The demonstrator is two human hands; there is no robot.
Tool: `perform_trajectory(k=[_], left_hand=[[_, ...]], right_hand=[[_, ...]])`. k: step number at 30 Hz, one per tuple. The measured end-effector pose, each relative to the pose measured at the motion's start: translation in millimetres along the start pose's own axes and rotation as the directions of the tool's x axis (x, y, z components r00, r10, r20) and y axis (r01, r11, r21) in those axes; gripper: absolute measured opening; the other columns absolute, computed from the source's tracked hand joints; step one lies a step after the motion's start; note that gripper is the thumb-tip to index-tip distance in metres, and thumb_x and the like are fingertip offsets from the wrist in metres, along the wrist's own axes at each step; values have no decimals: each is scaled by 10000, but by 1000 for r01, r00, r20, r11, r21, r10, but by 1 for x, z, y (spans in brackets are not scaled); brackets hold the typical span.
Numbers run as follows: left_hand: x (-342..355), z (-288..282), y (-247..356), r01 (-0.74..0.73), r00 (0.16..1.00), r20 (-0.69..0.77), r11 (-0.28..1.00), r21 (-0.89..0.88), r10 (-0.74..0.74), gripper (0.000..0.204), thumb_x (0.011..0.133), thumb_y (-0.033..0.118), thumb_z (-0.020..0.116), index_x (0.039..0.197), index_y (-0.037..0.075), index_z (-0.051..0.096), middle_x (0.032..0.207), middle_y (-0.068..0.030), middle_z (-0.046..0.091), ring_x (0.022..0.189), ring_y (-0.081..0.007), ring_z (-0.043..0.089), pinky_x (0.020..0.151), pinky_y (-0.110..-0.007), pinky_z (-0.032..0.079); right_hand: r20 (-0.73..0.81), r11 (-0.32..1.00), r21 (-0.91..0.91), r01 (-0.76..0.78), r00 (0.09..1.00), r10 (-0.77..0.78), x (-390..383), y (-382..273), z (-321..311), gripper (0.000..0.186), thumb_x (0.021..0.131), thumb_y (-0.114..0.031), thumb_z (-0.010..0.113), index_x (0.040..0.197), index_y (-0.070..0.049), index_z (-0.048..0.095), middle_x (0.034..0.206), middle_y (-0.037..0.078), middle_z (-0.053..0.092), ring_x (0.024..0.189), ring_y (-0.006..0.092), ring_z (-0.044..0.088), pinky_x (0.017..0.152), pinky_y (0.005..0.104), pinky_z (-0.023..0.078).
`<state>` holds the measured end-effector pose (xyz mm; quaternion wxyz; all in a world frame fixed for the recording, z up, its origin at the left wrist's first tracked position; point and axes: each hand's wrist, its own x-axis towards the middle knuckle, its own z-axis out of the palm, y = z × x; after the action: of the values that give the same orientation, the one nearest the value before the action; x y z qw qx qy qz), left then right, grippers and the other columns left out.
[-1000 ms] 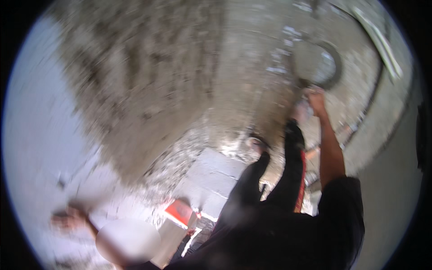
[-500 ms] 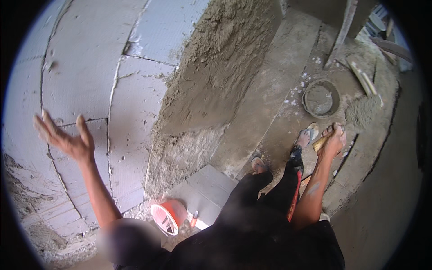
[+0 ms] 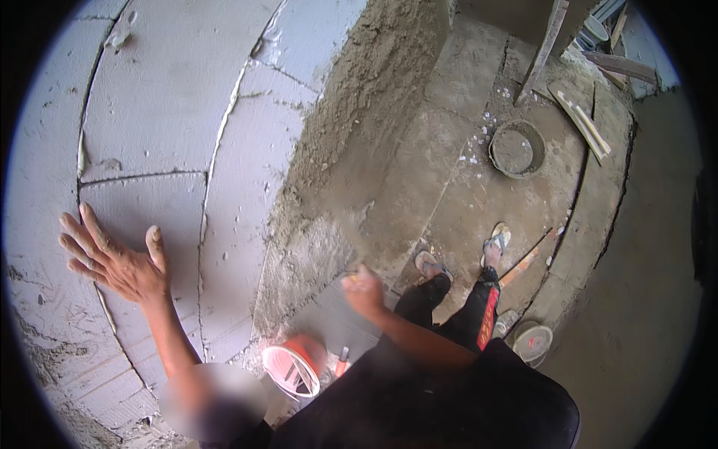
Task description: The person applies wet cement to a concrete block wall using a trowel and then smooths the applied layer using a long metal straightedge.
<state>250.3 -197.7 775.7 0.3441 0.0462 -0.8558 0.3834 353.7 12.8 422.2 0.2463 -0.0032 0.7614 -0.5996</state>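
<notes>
My left hand (image 3: 123, 262) is spread open, palm toward the wall of pale grey blocks (image 3: 142, 97); I cannot tell if it touches. My right hand (image 3: 364, 292) is closed around the yellowish handle of a trowel, just in front of the lower wall. Motion blurs the trowel's blade, which blends into the grey behind it. Close to that hand, a band of wet mortar (image 3: 359, 112) covers part of the wall. Below the band the surface is rough and lighter.
A mortar bucket (image 3: 516, 150) stands on the floor beyond my feet. Close by on the left is a red bucket (image 3: 295, 367) with tools inside, beside an orange-handled tool (image 3: 342, 362). A lidded white pail (image 3: 532, 340), a wooden strip (image 3: 527, 258) and a leaning plank (image 3: 542, 52) lie rightward.
My right hand has swung left from near the mortar bucket to the wall, carrying the trowel; the mortar heap seen beside the bucket is gone from there. My left hand stays spread by the wall.
</notes>
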Motion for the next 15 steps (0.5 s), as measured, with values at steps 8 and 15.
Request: perform_trajectory(k=[8,15], left_hand=[[17,-2,3,-49,988,-147,997,-62,40,740,897,569,481,1427,76,331,1499,-142,290,1401,-372,210,1118,-582,153],[68,63,114,-211,976,-81,967,-142,202,693,916,489,527,1391,13,360,1384,-236,417,1358,-405,287,1087,-601,209]], right_hand=[[-281,741,-601,-300,947,155,61,119,-321,410,844,-304,616,1153,-44,542,885,253,619,833,428,603,723,506,479],[-261,326,-848,-419,864,432,203,140,-494,401,872,-350,564,1130,-42,578,1001,223,652,891,419,630,769,501,504]])
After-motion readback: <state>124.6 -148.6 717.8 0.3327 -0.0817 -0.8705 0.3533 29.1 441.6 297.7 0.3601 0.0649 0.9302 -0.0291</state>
